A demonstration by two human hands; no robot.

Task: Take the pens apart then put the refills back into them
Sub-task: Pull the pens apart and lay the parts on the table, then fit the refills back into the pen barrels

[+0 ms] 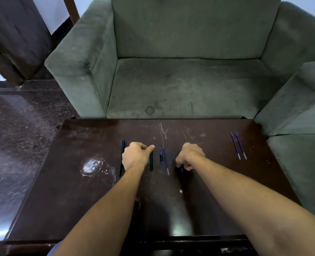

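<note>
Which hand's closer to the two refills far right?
Right. The right hand sits left of the two refills, apart from them, pinching a small pen part. The left hand is farther left, holding the black barrel.

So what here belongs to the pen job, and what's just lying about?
Job: left hand, holding black barrel; right hand, pinching pen part; pens at left; short pen piece; loose refill; two refills.
Lying about: green sofa, white stain, curtain.

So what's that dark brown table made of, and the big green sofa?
The dark brown table looks like varnished wood: glossy, with light reflections and pale scratches. The grey-green sofa seems to be soft, matte fabric, maybe velvety, judging by its brushed smudges.
</note>
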